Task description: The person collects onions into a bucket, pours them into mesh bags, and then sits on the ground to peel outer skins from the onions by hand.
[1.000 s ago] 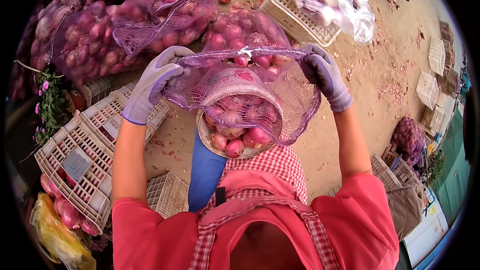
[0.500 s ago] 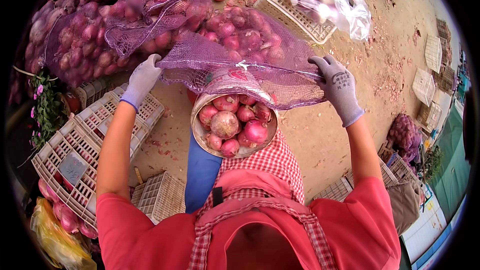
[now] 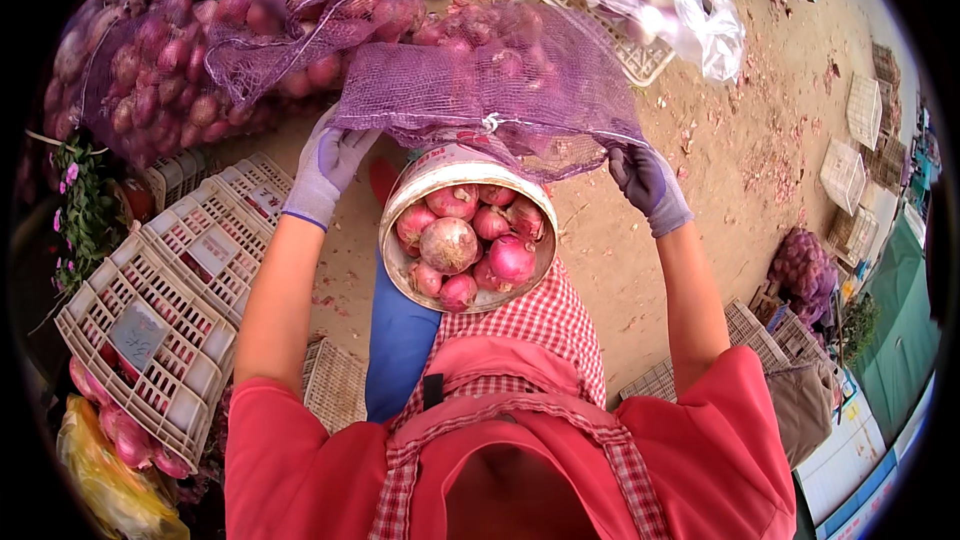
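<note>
Mesh sack (image 3: pixel 490 90) hides fingers of both gloved hands (image 3: pixel 330 165) above bucket (image 3: pixel 467 240).

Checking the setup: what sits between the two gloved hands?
In the head view, the purple mesh sack spans from left hand to right hand, above the onion bucket.

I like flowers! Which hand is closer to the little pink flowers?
Left. The left hand grips the purple mesh sack nearer the pink flowers; the right hand is far across.

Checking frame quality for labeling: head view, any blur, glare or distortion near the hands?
Head view: even daylight, no glare; left hand, right hand and mesh sack sharp; bucket of onions in focus; fisheye bends crates near the black rim.
</note>
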{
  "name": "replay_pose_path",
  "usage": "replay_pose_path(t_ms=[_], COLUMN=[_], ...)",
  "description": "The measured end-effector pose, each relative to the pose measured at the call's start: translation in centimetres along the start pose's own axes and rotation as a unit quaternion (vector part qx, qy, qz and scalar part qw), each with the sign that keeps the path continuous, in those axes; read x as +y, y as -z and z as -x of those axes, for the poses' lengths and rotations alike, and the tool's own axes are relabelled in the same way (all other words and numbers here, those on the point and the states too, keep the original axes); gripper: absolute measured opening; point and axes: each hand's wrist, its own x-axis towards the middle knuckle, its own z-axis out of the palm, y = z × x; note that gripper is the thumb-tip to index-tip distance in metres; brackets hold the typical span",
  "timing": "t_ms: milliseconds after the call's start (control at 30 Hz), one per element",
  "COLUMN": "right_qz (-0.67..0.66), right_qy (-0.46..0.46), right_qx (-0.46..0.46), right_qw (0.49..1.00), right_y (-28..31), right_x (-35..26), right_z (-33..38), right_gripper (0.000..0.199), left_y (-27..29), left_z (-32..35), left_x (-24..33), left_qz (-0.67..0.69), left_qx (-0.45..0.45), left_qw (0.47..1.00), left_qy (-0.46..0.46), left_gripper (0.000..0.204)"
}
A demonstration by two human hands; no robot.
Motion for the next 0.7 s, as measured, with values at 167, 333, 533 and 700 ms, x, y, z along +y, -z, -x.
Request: replay_pose_path(t_ms=[167,333,533,700], right_qz=[-0.116,0.357,0.127,0.436], right_qy=[0.125,0.342,0.147,0.156], right_qx=[-0.008,0.015,-0.057,0.102], right_qw=[0.985,0.869,0.979,0.881], right_y=[0.2,0.6,1.0,1.2], right_x=[3.6,8.3,12.3,13.8], right_z=[-4.6,-8.0,-2.5,8.5], right_gripper=[0.027,0.030,0.032,0.034], left_y=[2.7,3.8,7.8,10.2], left_z=[-1.7,-1.4,3.2,11.5], left_x=[-2.7,-4.5,-6.2,-7.7], left_qz=[-0.114,-0.186,-0.227,-0.263], left_qx=[-0.034,-0.005,-0.058,0.016], left_qw=[0.987,0.980,0.971,0.964], left_qy=[-0.109,-0.077,-0.054,0.033], left_gripper=[0.043,0.050,0.052,0.048])
